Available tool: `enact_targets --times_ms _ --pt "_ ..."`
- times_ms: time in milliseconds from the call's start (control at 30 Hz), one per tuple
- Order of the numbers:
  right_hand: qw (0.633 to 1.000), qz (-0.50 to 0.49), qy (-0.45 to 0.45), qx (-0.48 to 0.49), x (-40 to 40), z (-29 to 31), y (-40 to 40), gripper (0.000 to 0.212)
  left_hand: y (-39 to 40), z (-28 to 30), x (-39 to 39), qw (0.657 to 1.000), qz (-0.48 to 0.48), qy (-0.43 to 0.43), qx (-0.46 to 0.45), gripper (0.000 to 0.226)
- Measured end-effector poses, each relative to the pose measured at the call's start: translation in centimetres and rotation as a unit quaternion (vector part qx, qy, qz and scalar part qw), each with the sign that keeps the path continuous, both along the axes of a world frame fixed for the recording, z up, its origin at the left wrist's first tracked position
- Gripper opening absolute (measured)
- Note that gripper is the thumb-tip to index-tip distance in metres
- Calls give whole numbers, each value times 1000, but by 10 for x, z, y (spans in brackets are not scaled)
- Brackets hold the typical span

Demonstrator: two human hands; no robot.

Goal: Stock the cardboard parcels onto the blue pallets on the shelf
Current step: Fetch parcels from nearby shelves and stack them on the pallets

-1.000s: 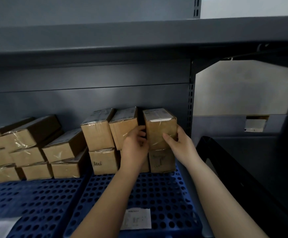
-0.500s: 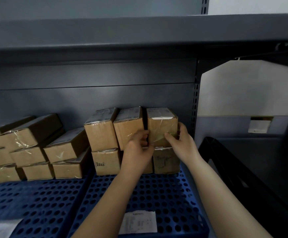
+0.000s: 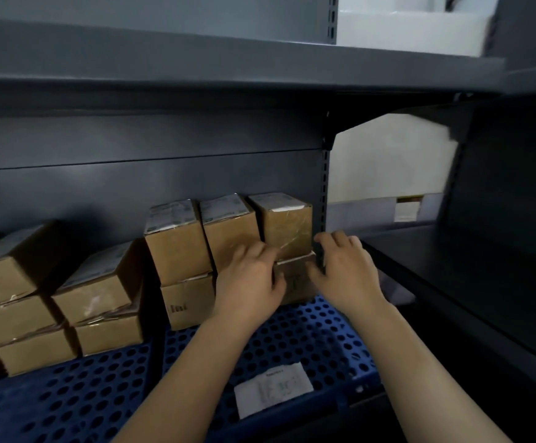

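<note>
Two blue pallets lie side by side on the dark grey shelf: the right pallet and the left pallet, both perforated with round holes. At the far edge of the right pallet stands a block of cardboard parcels two layers high. Its top layer counts three: the left top parcel, the middle top parcel and the right top parcel, set touching one another against the shelf's back panel. Below them two lower parcels show, one at the left and one at the right; a middle one is hidden behind the hands. On the left pallet a second stack shows about six parcels, leaning a little, with more cut off at the picture's edge. The left hand lies in front of the middle column with fingers loosely bent, gripping nothing. The right hand is beside the right column, fingers spread and relaxed, its grip open, its fingertips at the upright post. One white paper label lies on the near part of the right pallet.
</note>
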State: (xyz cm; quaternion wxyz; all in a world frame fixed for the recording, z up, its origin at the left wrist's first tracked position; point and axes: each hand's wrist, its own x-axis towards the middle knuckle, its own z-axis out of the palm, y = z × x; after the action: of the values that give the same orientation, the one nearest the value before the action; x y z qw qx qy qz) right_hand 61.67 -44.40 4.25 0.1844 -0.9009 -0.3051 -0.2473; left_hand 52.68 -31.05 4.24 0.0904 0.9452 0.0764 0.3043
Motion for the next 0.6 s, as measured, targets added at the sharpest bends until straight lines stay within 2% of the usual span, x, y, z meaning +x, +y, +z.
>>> enact_targets --times_ms 167,600 --pt "992 -72 5 -101 -34 6 1 50 6 9 -14 995 -38 65 67 48" --pt "965 -226 29 -131 -151 7 -32 57 -9 10 -56 970 -177 104 134 50"
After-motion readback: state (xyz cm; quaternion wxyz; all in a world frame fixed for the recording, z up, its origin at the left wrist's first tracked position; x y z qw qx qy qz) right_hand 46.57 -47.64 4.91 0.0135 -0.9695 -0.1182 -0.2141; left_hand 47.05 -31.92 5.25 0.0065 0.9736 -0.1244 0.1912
